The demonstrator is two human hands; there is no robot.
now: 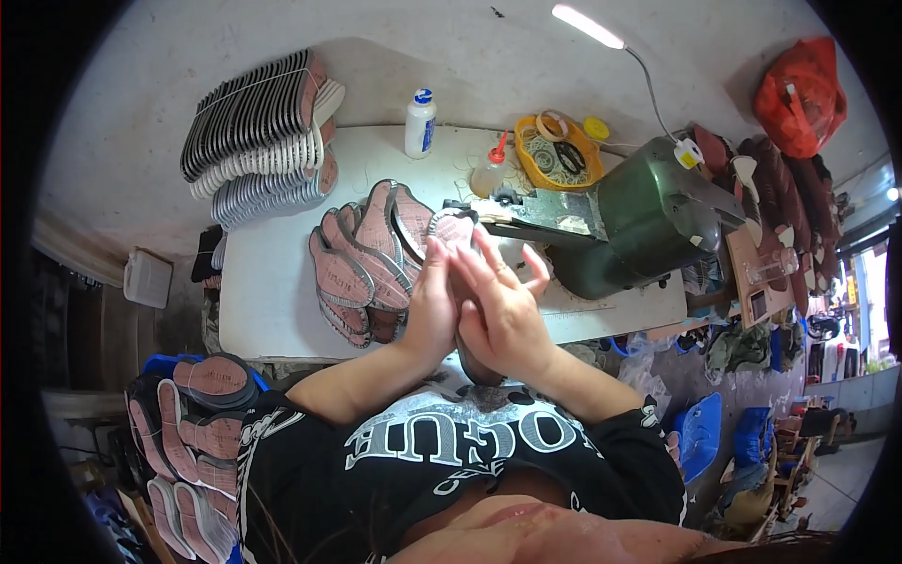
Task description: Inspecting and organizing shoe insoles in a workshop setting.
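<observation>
Head view: left hand (432,299) and right hand (509,315) hold a sole (454,228) between them; likely light, bendy; grip its edges.

Mid-frame, I see the left hand (430,315) and right hand (512,315) holding a pink sole (454,228) between them; piled soles (349,268) lie left, a green sewing machine (644,230) right.

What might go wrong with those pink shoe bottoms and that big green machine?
The right hand is near the green machine, so fingers might get pinched if it runs. The heaped pink soles overlap unevenly and might slide. The red-tipped bottle stands close to the machine and might get knocked over.
</observation>
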